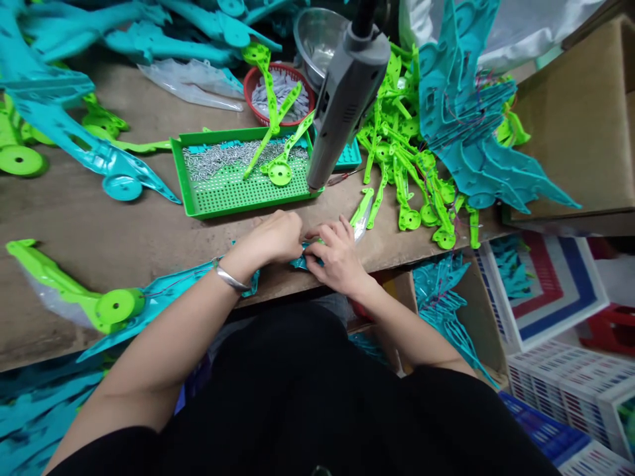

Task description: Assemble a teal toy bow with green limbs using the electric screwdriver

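Note:
My left hand (275,239) and my right hand (337,254) meet at the near edge of the wooden table (149,218). Both grip a teal plastic part (301,261) that shows between the fingers and runs left under my left wrist (163,301). A lime-green part (362,210) in clear wrap lies just beyond my right fingers. A grey electric screwdriver (344,99) hangs tilted above the hands, its tip over the green tray (198,205) of small metal screws.
Lime-green arms (411,172) and teal shells (476,132) are heaped at right. A red bowl (253,82) and a steel bowl (310,39) stand behind the tray. More teal and green parts (74,291) lie left. Cardboard box (580,112) and plastic crates (560,370) stand right.

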`<state>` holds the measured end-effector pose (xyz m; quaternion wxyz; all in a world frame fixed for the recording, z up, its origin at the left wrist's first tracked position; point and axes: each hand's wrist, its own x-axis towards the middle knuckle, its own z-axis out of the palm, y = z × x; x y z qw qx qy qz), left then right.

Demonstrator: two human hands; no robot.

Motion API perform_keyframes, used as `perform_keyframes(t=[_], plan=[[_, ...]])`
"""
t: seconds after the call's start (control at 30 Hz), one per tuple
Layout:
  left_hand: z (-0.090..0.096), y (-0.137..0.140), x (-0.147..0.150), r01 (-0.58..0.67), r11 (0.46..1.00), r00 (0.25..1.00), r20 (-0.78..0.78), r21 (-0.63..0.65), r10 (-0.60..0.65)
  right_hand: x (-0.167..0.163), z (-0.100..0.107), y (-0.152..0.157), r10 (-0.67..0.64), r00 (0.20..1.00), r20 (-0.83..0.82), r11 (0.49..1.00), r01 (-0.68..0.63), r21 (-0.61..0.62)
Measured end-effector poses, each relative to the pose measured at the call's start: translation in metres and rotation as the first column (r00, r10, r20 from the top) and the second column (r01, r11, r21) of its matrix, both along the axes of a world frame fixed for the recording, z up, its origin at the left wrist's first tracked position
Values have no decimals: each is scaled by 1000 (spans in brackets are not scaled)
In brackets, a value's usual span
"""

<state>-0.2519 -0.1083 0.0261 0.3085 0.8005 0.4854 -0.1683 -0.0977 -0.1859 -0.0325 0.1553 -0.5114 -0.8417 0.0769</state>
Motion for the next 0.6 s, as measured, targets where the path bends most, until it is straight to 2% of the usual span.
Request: perform_keyframes(t=[0.17,0.3,0.43,0.6], plan=[[9,4,6,-10,999,999,-43,-46,8,2,-3,2,-11,1000,-29,998,9,-60],[13,4,14,-31,999,995,-92,-35,28,0,0,4,-9,1000,-14,997,8,-80],[11,-2,17,7,999,999,-37,50,-5,-3,0,4,-18,1000,-17,1000,18,-22],[5,-20,4,40,966,996,64,254,-58,-2,-2,4,-9,994,-105,1000,10,13]])
